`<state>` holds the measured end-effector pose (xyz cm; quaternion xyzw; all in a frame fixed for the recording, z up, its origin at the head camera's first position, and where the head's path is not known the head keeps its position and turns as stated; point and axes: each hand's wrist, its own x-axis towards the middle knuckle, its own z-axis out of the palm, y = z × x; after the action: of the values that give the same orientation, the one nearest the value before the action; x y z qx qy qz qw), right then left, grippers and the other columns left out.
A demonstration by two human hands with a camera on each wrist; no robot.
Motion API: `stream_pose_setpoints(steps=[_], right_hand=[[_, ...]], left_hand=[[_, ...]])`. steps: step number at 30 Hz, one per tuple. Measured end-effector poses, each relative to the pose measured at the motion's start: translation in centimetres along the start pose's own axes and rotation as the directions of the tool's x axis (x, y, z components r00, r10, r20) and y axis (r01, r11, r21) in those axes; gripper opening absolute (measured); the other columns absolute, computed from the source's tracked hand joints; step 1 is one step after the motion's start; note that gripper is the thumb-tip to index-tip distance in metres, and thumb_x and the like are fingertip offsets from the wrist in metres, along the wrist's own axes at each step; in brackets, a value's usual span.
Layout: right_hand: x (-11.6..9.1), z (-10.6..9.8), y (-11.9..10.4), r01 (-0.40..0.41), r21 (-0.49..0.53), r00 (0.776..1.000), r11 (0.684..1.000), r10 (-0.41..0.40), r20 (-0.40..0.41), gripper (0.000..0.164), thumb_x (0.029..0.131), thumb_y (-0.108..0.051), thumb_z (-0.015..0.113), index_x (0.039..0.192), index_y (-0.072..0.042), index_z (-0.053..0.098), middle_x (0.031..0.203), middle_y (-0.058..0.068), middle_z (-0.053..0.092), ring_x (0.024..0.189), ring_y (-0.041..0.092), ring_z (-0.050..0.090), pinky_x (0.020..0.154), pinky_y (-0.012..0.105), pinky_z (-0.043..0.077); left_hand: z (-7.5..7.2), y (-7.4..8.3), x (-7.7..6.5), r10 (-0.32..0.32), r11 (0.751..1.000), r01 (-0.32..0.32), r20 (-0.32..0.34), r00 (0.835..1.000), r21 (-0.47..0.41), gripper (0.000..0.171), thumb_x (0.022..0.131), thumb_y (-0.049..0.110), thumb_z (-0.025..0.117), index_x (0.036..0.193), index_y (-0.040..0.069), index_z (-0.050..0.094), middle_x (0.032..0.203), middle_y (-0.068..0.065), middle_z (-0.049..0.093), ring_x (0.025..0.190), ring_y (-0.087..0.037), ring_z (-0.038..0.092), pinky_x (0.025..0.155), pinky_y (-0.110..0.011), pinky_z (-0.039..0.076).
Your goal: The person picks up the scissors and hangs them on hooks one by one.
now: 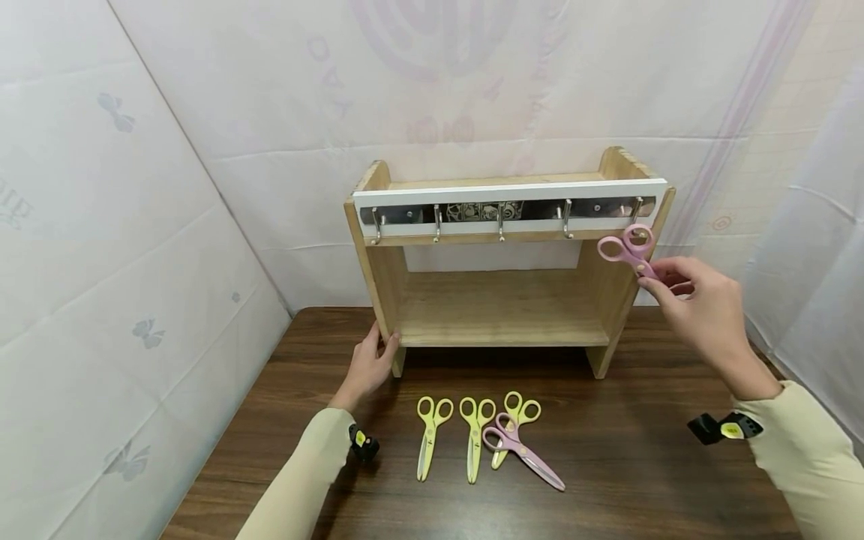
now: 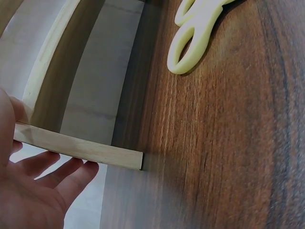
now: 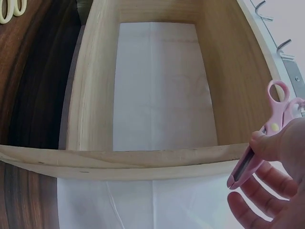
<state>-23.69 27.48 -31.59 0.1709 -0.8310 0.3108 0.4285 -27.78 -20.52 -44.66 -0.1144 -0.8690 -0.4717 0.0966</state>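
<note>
A wooden shelf [image 1: 499,307] stands on the table, with a white hook rail [image 1: 432,231] along its upper front. My left hand [image 1: 367,365] grips the shelf's left side panel low down; in the left wrist view its fingers lie along the panel's outer face. My right hand [image 1: 709,311] pinches pink scissors [image 1: 633,258] by the blade end, between thumb and fingers. The scissors' handle loops point up and overlap the rightmost hook [image 1: 637,210] in the head view. In the right wrist view the blades [image 3: 245,167] point down past the thumb.
In front of the shelf, three pairs of yellow-green scissors [image 1: 430,435] lie on the brown table [image 1: 628,465]. Another pink pair [image 1: 529,455] lies across the rightmost of them. Pale patterned curtains [image 1: 270,97] hang behind and at both sides.
</note>
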Motion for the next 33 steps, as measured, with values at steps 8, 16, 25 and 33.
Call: stream_pose_setpoints(steps=[8,16,25,33], right_hand=[[-0.2,0.4,0.2,-0.024,0.009,1.0,1.0,0.024,0.012,0.018,0.082,0.004,0.083,0.098,0.005,0.075,0.085,0.018,0.073,0.078,-0.027,0.049,0.07,-0.003,0.041],[-0.4,0.7,0.0,-0.049,0.039,0.999,0.998,0.048,0.023,0.016,0.085,0.003,0.081,0.099,0.005,0.074,0.085,0.017,0.072,0.076,-0.026,0.05,0.069,-0.002,0.043],[-0.9,1.0,-0.2,-0.064,0.067,0.998,0.996,0.062,0.033,0.016,0.086,0.002,0.078,0.101,0.005,0.073,0.086,0.018,0.072,0.077,-0.024,0.052,0.07,-0.001,0.045],[-1.2,1.6,-0.5,-0.076,0.102,0.997,0.992,0.072,0.042,0.018,0.087,0.003,0.078,0.104,0.005,0.073,0.087,0.02,0.073,0.078,-0.021,0.054,0.07,0.0,0.046]], left_hand=[[0.0,-0.2,0.1,-0.006,1.0,0.007,0.005,1.0,-0.016,0.059,0.111,0.03,0.049,0.162,0.011,0.027,0.148,-0.028,0.05,0.132,-0.043,0.054,0.099,-0.057,0.052],[0.1,-0.6,0.2,-0.004,1.0,0.004,0.004,1.0,-0.013,0.059,0.111,0.031,0.048,0.162,0.01,0.028,0.148,-0.029,0.049,0.132,-0.043,0.054,0.1,-0.054,0.052],[0.1,-0.5,0.2,-0.014,1.0,0.014,0.007,1.0,-0.007,0.059,0.111,0.032,0.049,0.162,0.011,0.027,0.149,-0.027,0.049,0.132,-0.041,0.054,0.1,-0.055,0.053],[0.1,-0.3,0.1,-0.024,1.0,0.024,0.01,1.0,0.003,0.058,0.111,0.033,0.048,0.162,0.012,0.029,0.147,-0.027,0.051,0.13,-0.042,0.056,0.097,-0.056,0.055]])
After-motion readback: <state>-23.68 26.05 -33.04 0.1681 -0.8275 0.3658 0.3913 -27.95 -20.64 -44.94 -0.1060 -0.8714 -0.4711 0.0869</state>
